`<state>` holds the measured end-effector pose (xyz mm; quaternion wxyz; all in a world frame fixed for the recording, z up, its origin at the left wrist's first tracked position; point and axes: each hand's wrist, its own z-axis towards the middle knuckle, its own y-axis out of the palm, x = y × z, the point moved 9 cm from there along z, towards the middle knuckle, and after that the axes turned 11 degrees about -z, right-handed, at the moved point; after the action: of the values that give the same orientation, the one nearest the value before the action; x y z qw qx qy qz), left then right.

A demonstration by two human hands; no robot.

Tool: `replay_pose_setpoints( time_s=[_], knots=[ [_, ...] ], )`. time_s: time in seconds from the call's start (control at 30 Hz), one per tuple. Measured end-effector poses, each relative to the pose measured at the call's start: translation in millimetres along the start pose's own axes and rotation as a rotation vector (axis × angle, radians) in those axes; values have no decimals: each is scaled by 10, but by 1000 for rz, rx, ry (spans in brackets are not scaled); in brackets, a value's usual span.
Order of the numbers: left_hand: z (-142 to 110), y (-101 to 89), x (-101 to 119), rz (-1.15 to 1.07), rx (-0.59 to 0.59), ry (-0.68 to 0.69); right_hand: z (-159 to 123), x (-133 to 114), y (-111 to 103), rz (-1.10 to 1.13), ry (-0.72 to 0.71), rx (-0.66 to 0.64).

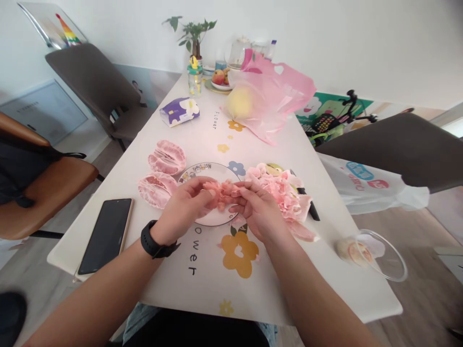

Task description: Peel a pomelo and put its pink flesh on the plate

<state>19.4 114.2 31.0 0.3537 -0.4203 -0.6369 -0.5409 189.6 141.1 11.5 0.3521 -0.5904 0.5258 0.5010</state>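
The person's left hand curls with thumb and fingers closed on the pink citrus flesh, a soft, ragged clump of moist, grainy pulp. The right hand is narrowed to a pinch, thumb and fingertips gripping the flesh along its other side. The clump is held between the 2 hands, over the round plate, whose smooth white surface carries a thin dark edge line and small printed figures around the rim.

Just left of the plate lie 2 bulky citrus pieces, rounded, wrapped in pale fibrous membrane and creased along the middle. On the plate's right sits a loose heap of peelings, thin, crumpled and curling, pale pink with a few thicker flaps. A slim black handle pokes out beside it.

A matte black wristband circles the left wrist. Near that forearm, a flat, glossy phone rests on the smooth white table, which is printed with flowers. Farther back, a thin, wrinkled pink plastic bag slumps around a rounded yellow shape, blurred through the film. A clear, round-rimmed plastic tub lies near the right edge.
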Motion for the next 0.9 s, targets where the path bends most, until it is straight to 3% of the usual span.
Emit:
replay_pose_setpoints(
  time_s=[0.17,0.33,0.43,0.53,0.63,0.73,0.9],
  knots=[
    [-22,43,62,54,-45,69,-72,-136,4,-545,-183,103],
    [-68,61,144,307,5,179,-118,-230,71,-799,-350,122],
    [-112,63,212,517,64,316,-142,-278,137,-925,-463,88],
    [-156,126,260,745,68,442,-171,-309,109,-919,-484,119],
    [-173,208,250,873,2,501,-164,-219,164,-763,-391,-14],
    [-172,259,217,882,-70,507,-158,-134,216,-607,-297,-106],
    [-180,301,228,836,-95,519,-165,-139,186,-645,-291,-46]
  ],
)
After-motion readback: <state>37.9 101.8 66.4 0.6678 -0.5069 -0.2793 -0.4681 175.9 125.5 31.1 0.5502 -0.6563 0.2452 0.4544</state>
